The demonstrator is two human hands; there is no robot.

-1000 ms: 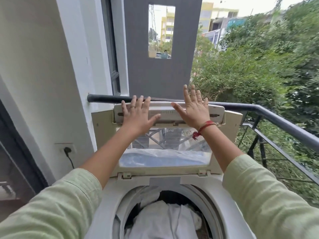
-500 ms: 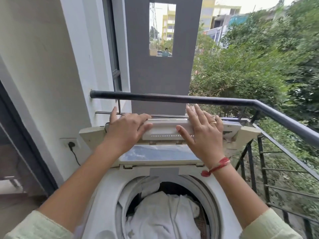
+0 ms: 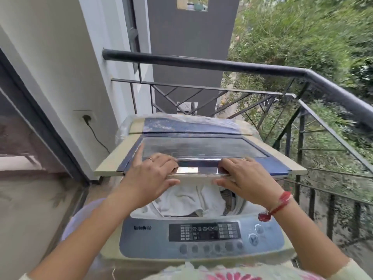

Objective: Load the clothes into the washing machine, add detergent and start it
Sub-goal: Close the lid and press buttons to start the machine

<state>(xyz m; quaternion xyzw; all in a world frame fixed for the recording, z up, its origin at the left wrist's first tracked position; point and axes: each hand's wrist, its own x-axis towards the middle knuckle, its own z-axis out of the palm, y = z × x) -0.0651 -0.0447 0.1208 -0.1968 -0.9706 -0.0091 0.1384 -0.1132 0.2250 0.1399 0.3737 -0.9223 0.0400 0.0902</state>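
a narrow balcony: pale wall [image 3: 50,57] with a plugged socket [image 3: 85,117] on the left, dark railing [image 3: 201,64] and greenery beyond. the washing machine [image 3: 201,235] stands by the railing, its lid [image 3: 201,147] almost flat. left hand [image 3: 149,174] and right hand [image 3: 244,178] each pinch the lid's front edge, fingers on top, thumbs beneath. white clothes [image 3: 187,201] lie in the drum just under them.

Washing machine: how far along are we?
Done: white clothes are loaded. In hand: left hand and right hand grip the front edge of the lid, which is low but not shut. Left: shutting it, then starting at the control panel. No detergent is visible, so that step is unconfirmed.
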